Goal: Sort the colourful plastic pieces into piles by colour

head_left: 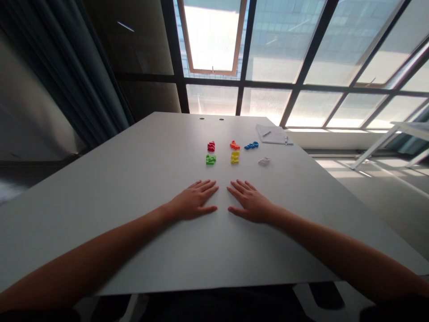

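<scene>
My left hand (194, 200) lies flat on the white table (134, 179), palm down with fingers spread. Mirroring it, my right hand (250, 202) rests flat too, a small gap between the fingertips. Both hold nothing. Beyond them sit small coloured plastic pieces, too small to name. A red piece (211, 146) lies behind a green piece (211, 159), ahead of my left fingertips. An orange piece (234, 145) lies behind a yellow piece (235, 157), ahead of my right hand. Farther right are a blue piece (251, 145) and a whitish piece (264, 161).
Paper sheets (273, 134) with a pen (267, 133) on them lie at the table's far right. Two round holes are near its far edge. Large windows (271, 53) stand behind, a dark curtain (67, 67) at left, and a white table (412, 129) at right.
</scene>
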Demonstrator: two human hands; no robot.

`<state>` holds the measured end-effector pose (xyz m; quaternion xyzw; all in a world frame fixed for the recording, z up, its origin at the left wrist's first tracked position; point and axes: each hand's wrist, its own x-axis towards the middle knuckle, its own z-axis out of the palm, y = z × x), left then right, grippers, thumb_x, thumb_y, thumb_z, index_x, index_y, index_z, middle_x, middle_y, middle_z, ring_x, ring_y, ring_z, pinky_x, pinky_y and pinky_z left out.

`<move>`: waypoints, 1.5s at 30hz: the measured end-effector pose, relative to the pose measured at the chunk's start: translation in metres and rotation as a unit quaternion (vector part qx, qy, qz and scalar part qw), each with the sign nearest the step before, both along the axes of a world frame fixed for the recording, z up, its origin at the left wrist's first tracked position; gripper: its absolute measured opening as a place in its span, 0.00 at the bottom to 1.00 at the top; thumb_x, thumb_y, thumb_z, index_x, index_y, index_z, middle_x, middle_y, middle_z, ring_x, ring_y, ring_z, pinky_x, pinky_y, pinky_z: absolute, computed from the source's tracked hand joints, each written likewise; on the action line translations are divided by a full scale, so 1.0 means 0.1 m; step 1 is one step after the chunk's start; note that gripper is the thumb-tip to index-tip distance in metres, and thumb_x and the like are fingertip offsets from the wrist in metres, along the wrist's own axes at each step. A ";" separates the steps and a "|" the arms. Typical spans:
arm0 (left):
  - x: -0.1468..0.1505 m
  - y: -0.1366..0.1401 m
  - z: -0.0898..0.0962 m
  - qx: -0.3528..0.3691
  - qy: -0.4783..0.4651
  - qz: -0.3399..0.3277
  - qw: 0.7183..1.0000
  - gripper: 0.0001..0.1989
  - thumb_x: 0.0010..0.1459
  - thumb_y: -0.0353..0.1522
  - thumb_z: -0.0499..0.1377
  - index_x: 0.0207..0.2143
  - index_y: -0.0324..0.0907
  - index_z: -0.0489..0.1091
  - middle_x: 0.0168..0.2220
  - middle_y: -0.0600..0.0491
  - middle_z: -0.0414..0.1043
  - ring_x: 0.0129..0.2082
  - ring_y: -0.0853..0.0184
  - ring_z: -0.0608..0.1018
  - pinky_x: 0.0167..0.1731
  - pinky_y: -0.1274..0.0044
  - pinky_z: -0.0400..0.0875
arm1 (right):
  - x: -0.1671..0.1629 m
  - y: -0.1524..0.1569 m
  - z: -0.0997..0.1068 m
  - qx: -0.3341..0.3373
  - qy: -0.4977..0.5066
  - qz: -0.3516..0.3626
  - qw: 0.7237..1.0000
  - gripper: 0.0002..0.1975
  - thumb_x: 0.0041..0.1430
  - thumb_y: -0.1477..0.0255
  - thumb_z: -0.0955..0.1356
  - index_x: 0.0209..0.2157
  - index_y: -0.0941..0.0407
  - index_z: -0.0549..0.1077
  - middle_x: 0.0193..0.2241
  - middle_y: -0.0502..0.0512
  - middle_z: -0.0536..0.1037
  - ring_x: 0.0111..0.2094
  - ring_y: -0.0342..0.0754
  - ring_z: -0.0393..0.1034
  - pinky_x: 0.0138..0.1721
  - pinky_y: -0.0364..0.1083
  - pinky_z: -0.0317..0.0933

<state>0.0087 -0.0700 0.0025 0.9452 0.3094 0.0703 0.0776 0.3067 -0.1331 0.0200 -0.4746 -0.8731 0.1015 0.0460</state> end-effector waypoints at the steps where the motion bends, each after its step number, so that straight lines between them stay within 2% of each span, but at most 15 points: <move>1: 0.00 0.00 -0.01 0.002 -0.001 -0.001 1.000 0.46 0.73 0.63 0.47 0.78 0.43 0.60 0.79 0.41 0.55 0.79 0.46 0.60 0.77 0.54 0.52 | 0.00 0.00 0.00 0.002 0.001 0.000 1.000 0.46 0.76 0.41 0.61 0.79 0.59 0.58 0.79 0.68 0.52 0.81 0.67 0.42 0.79 0.67 0.41; 7: -0.01 0.02 -0.04 0.025 -0.016 -0.003 1.000 0.44 0.73 0.62 0.50 0.78 0.46 0.61 0.78 0.43 0.58 0.77 0.47 0.62 0.76 0.55 0.55 | 0.01 0.01 -0.02 0.001 0.010 -0.002 1.000 0.45 0.75 0.41 0.61 0.79 0.58 0.59 0.79 0.67 0.52 0.81 0.67 0.43 0.79 0.67 0.41; 13: -0.01 0.02 -0.04 0.027 -0.010 -0.002 1.000 0.44 0.73 0.62 0.50 0.78 0.45 0.61 0.78 0.42 0.59 0.77 0.46 0.63 0.76 0.54 0.56 | 0.02 0.01 -0.03 0.004 0.016 0.000 1.000 0.45 0.75 0.40 0.61 0.79 0.57 0.59 0.79 0.67 0.53 0.80 0.67 0.44 0.79 0.67 0.42; 20: -0.01 0.02 -0.05 0.036 -0.033 -0.007 0.999 0.41 0.72 0.60 0.54 0.76 0.45 0.65 0.76 0.41 0.62 0.76 0.46 0.66 0.75 0.52 0.59 | 0.02 0.02 -0.05 0.002 0.015 -0.001 1.000 0.46 0.75 0.39 0.60 0.79 0.56 0.58 0.80 0.66 0.52 0.81 0.67 0.43 0.79 0.67 0.41; 25: 0.00 -0.01 0.01 0.042 -0.068 -0.019 0.997 0.32 0.72 0.51 0.60 0.70 0.46 0.72 0.72 0.42 0.70 0.71 0.48 0.73 0.73 0.53 0.65 | 0.02 0.01 -0.03 -0.004 0.016 0.001 1.000 0.47 0.75 0.39 0.60 0.79 0.57 0.58 0.80 0.67 0.52 0.81 0.66 0.42 0.79 0.67 0.40; 33: 0.02 -0.09 0.12 0.050 -0.143 -0.025 0.988 0.16 0.73 0.41 0.60 0.55 0.49 0.83 0.58 0.50 0.84 0.59 0.57 0.84 0.61 0.63 0.79 | 0.02 0.00 -0.02 0.002 0.020 0.000 1.000 0.45 0.75 0.41 0.61 0.79 0.58 0.60 0.79 0.68 0.53 0.80 0.67 0.44 0.79 0.67 0.41; 36: 0.02 -0.10 0.13 0.055 -0.159 -0.028 0.985 0.13 0.73 0.39 0.60 0.51 0.49 0.84 0.55 0.51 0.86 0.55 0.59 0.85 0.57 0.65 0.81 | 0.01 0.00 -0.01 -0.001 0.020 0.000 1.000 0.45 0.75 0.42 0.61 0.79 0.58 0.60 0.79 0.68 0.53 0.80 0.67 0.44 0.79 0.68 0.41; 42: 0.03 -0.12 0.17 0.067 -0.152 -0.035 0.985 0.14 0.74 0.38 0.59 0.51 0.48 0.84 0.54 0.50 0.86 0.54 0.59 0.86 0.57 0.64 0.81 | 0.02 0.00 -0.02 0.010 0.021 0.001 1.000 0.44 0.76 0.42 0.62 0.78 0.57 0.61 0.79 0.68 0.55 0.80 0.68 0.46 0.78 0.69 0.43; 45: 0.03 -0.16 0.19 0.073 -0.159 -0.048 0.983 0.13 0.75 0.37 0.58 0.48 0.48 0.84 0.51 0.51 0.87 0.50 0.61 0.87 0.53 0.67 0.83 | 0.02 0.00 -0.05 0.025 0.025 0.003 0.999 0.42 0.76 0.43 0.63 0.77 0.56 0.62 0.78 0.68 0.57 0.80 0.68 0.48 0.78 0.69 0.45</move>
